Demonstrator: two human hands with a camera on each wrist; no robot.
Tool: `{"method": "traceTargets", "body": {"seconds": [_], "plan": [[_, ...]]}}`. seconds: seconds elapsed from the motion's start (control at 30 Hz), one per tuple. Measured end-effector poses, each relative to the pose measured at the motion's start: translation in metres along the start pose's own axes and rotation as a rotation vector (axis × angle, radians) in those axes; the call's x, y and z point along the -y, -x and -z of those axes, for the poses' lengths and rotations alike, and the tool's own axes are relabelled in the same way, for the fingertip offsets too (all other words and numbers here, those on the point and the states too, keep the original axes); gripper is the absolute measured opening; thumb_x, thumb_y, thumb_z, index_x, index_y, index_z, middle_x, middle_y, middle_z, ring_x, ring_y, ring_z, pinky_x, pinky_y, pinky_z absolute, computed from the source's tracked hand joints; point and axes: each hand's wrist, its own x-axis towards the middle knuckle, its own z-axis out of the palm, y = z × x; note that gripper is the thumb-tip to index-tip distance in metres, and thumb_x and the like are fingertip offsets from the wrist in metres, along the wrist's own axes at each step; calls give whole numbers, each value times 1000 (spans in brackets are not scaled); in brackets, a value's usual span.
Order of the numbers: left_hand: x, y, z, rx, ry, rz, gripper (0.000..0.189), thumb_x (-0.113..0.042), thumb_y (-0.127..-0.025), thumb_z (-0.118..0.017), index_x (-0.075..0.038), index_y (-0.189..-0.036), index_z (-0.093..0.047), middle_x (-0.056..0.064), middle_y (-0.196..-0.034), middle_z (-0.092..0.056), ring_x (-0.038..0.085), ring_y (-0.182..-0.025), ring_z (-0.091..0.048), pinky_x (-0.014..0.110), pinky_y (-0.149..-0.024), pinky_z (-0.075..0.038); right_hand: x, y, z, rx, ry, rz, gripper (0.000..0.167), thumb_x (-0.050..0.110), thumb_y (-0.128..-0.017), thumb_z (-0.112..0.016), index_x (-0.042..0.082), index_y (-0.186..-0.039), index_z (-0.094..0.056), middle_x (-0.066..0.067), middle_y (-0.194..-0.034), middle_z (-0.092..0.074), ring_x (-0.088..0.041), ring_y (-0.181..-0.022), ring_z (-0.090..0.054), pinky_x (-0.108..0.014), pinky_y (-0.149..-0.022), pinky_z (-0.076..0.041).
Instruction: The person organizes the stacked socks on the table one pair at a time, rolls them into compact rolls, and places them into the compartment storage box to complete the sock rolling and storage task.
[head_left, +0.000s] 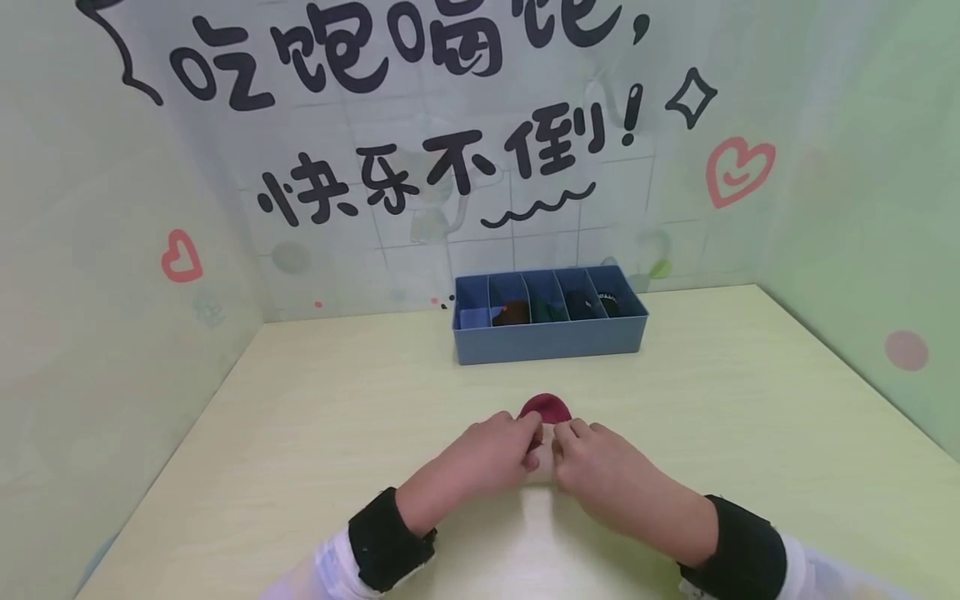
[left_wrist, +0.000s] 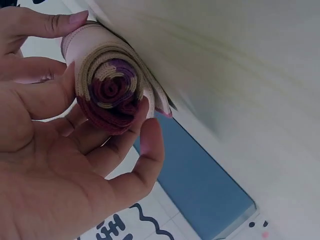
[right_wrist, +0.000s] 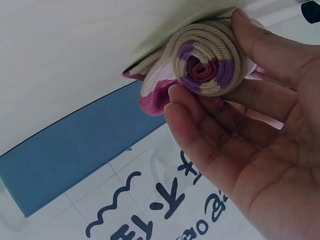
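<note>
A pair of socks, cream with maroon and purple parts, lies partly rolled up on the table in the head view. Its spiral end faces the left wrist camera, and the other end shows in the right wrist view. My left hand grips the left end of the roll, thumb on one side and fingers on the other. At the right end, my right hand pinches the roll the same way. A maroon unrolled tip sticks out beyond the hands, toward the box.
A blue box with several compartments stands at the back of the pale table. Dark, green and brown rolled items sit in some of its compartments. Printed curtains close off the back and both sides.
</note>
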Motion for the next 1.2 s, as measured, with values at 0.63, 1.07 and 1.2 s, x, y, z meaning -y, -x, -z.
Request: {"method": "traceTargets", "body": {"seconds": [0.63, 1.07, 1.2], "plan": [[-7, 9, -2, -79, -394, -90, 38, -33, -97, -78, -19, -132, -74, 1, -128, -69, 19, -113, -61, 38, -85, -61, -20, -9, -5, 254, -423, -138, 36, 23, -90, -86, 3, -118, -77, -12, -104, -72, -22, -88, -66, -34, -86, -64], [1, 0, 4, 34, 13, -27, 23, -18, -98, -76, -10, -117, -67, 3, -102, -72, 13, -85, -58, 26, -84, -53, -33, -5, -6, 225, -737, -163, 27, 13, -95, -80, 13, -105, -55, 3, -82, -62, -10, -71, -53, -24, -68, -47], [2, 0, 6, 50, 49, -7, 25, -19, -99, -75, -11, -122, -71, 3, -109, -75, 14, -88, -59, 29, -91, -56, -29, -6, -2, 262, -661, -171, 28, 18, -94, -82, 13, -107, -58, 0, -85, -62, -13, -73, -53, -26, -68, -49]]}}
